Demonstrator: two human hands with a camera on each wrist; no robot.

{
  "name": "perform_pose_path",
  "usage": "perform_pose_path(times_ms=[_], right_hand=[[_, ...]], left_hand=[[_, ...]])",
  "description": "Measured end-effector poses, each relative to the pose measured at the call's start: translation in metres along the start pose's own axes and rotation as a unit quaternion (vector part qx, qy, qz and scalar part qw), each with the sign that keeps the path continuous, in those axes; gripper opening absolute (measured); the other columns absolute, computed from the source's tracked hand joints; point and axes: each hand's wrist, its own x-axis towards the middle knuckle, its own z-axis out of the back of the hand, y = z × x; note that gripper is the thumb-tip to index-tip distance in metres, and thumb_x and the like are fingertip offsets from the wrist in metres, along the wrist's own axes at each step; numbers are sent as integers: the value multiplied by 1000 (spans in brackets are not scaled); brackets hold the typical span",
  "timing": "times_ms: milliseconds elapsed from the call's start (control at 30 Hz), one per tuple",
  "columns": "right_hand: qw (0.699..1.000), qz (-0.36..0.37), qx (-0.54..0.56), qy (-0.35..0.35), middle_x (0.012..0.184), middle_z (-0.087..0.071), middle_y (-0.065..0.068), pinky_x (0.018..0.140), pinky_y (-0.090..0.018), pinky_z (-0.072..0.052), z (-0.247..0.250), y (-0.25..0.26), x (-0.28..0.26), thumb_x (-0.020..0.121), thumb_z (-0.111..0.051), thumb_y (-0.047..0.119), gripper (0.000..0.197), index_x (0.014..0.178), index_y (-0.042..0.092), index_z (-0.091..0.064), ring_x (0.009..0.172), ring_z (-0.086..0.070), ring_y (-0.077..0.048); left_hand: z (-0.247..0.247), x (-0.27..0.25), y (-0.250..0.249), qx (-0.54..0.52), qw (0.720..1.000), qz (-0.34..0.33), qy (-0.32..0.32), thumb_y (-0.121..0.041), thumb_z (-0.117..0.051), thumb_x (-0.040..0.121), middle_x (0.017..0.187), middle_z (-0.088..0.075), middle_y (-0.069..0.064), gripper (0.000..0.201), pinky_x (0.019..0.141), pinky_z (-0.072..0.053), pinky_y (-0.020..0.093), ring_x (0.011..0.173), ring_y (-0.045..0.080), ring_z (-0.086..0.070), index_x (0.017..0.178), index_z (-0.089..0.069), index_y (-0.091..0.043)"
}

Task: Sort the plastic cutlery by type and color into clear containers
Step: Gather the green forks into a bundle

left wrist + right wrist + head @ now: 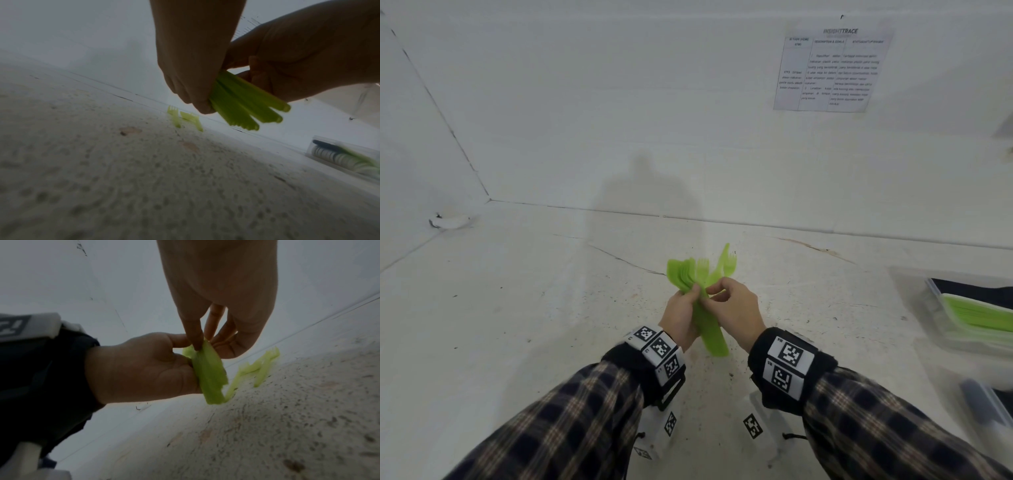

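The left hand was curled tight around a bunch of green forks and spoons, held over the middle of the table. The right hand pinched one piece in the bunch with thumb and finger. Two loose forks lay on the table at 12 o'clock from the hands. At 3 o'clock a box already held green pieces. I think the job was partly done: the bunch and loose forks were left.
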Motion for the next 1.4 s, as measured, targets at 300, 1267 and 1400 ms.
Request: perform_pose_path(times_ms=[300,1267,1400], right_hand=[[998,29,-44,29,69,-55,6,61,-18,-45,0,0,0,84,-67,18,5,83,15,-64,65,-52,-8],[918,-154,-358,74,107,-50,-11,65,-25,-42,3,-15,82,87,-56,9,25,107,-2,-48,81,-50,-22],[936,-207,-285,20,82,-51,-9,54,-21,-41,7,-17,91,87,-52,7,15,75,3,-44,65,-48,-18]], left_hand=[[11,1,-5,26,996,66,47,-28,-29,103,98,-70,5,41,71,-48,36,87,17,-64,107,-63,-7],[25,33,-22,-10,996,5,-92,-9,-49,94,75,-51,8,9,57,-43,35,61,24,-52,85,-49,-10],[26,35,-26,-8,995,5,-101,-8,-48,95,76,-52,8,10,59,-44,36,64,25,-53,85,-48,-10]])
